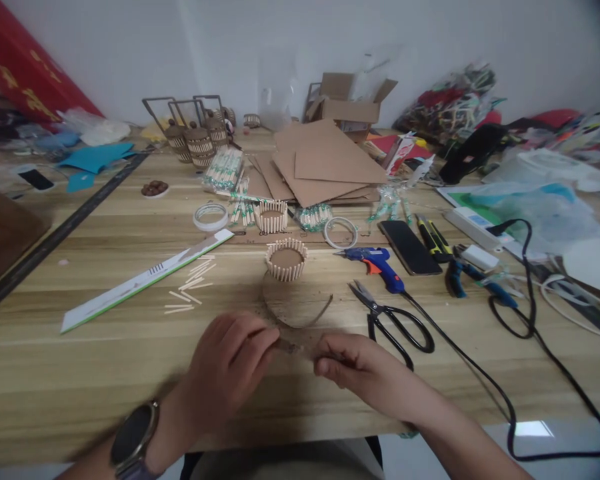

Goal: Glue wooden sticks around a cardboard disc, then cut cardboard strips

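Observation:
My left hand (230, 367) and my right hand (357, 367) are both closed in a pinch on a thin brown cardboard strip (300, 320). The strip curls up in a loop between them, just above the wooden table (80, 373). A watch sits on my left wrist. Right behind the loop stands a small round basket (286, 259) walled with upright wooden sticks. A second one like it (271, 217) stands farther back. Black scissors (390, 320) lie just right of my right hand.
A blue glue gun (377, 260) with a black cord, a phone (409, 247), utility knives and pliers lie to the right. Left of centre are a ruler (145, 280) and loose sticks (190, 287). Cardboard sheets (320, 167), tape rolls, stick packets and boxes fill the back.

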Available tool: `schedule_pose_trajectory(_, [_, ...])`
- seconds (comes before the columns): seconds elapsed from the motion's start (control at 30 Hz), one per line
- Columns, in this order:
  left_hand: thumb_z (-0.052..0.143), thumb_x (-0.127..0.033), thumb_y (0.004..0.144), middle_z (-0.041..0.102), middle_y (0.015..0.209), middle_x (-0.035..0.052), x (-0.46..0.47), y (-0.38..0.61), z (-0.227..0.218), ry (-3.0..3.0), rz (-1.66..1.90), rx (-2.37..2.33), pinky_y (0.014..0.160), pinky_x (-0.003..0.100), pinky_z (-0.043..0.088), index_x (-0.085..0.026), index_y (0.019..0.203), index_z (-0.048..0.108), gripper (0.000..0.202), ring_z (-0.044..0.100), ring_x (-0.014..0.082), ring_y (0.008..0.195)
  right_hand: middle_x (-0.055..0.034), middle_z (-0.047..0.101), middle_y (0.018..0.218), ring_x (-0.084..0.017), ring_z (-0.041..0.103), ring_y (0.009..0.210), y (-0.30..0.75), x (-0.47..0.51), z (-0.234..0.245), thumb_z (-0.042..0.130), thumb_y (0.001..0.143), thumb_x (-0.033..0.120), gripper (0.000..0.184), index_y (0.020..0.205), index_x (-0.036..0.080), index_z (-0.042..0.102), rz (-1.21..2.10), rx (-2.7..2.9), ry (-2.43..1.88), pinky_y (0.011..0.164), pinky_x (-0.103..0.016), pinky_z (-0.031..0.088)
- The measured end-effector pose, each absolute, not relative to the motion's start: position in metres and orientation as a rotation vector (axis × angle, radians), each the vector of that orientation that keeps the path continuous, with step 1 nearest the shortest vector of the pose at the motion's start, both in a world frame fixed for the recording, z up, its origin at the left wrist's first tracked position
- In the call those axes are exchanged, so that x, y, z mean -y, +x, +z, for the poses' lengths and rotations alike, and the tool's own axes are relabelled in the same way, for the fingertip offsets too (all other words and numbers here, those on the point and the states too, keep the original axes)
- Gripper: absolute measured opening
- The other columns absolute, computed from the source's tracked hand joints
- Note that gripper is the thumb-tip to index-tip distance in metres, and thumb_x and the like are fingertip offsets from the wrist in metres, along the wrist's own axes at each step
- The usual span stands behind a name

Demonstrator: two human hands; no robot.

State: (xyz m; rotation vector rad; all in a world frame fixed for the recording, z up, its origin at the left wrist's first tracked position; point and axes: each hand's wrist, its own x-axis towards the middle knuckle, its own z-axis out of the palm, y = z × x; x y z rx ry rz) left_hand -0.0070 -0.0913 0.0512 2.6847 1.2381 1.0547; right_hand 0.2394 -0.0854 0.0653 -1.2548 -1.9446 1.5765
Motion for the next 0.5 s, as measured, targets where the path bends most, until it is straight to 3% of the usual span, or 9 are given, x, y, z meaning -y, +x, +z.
schedule_pose_trajectory(0.1, [0.062, -0.033, 0.093, 0.072, 0.107, 0.0088, 0.09, -0.002, 0.053, 2.419, 0.933, -1.227, 0.089, 0.04, 0.049, -0.024, 0.111, 0.067, 0.021, 0.064, 0.0264, 0.1, 0.0054, 0.037, 0.063, -0.012, 0.036, 0.059, 0.243, 0.084, 0.068, 0.048, 0.093, 0.038, 0.031, 0.068, 0.022, 0.043, 1.515, 2.03, -1.253, 0.053, -0.023, 0.027])
schedule_pose_trajectory(0.27, [0.057, -0.033, 0.091, 0.07, 0.082, 0.0027, 0.087, 0.007, 0.066, 1.988, 0.59, -1.165, 0.074, 0.031, 0.046, -0.022, 0.085, 0.069, 0.017, 0.062, 0.0212, 0.082, 0.0043, 0.049, 0.065, -0.013, 0.049, 0.062, 0.244, 0.078, 0.066, 0.049, 0.095, 0.028, 0.026, 0.07, 0.022, 0.05, 1.325, 2.166, -1.292, 0.057, -0.024, 0.037])
schedule_pose_trajectory(0.37, [0.056, -0.033, 0.087, 0.062, 0.068, -0.0018, 0.085, 0.012, 0.069, 1.721, 0.434, -1.241, 0.057, 0.025, 0.036, -0.022, 0.075, 0.064, 0.019, 0.055, 0.0164, 0.064, -0.0024, 0.067, 0.089, -0.02, 0.063, 0.087, 0.244, 0.077, 0.061, 0.053, 0.092, 0.023, 0.009, 0.089, 0.022, 0.062, 0.99, 2.208, -1.299, 0.077, -0.032, 0.048])
schedule_pose_trajectory(0.43, [0.055, -0.033, 0.086, 0.058, 0.062, -0.0037, 0.083, 0.015, 0.068, 1.616, 0.429, -1.264, 0.053, 0.024, 0.031, -0.022, 0.071, 0.061, 0.02, 0.05, 0.0149, 0.059, -0.0084, 0.067, 0.114, -0.025, 0.06, 0.109, 0.241, 0.081, 0.057, 0.056, 0.089, 0.019, 0.021, 0.109, 0.023, 0.063, 0.63, 2.148, -1.298, 0.094, -0.042, 0.047])
schedule_pose_trajectory(0.5, [0.055, -0.034, 0.085, 0.057, 0.061, -0.004, 0.082, 0.017, 0.065, 1.571, 0.478, -1.274, 0.053, 0.024, 0.03, -0.022, 0.069, 0.059, 0.02, 0.049, 0.0148, 0.059, -0.0102, 0.063, 0.119, -0.028, 0.056, 0.116, 0.234, 0.089, 0.055, 0.057, 0.087, 0.017, 0.029, 0.115, 0.024, 0.061, 0.317, 2.064, -1.278, 0.099, -0.048, 0.042])
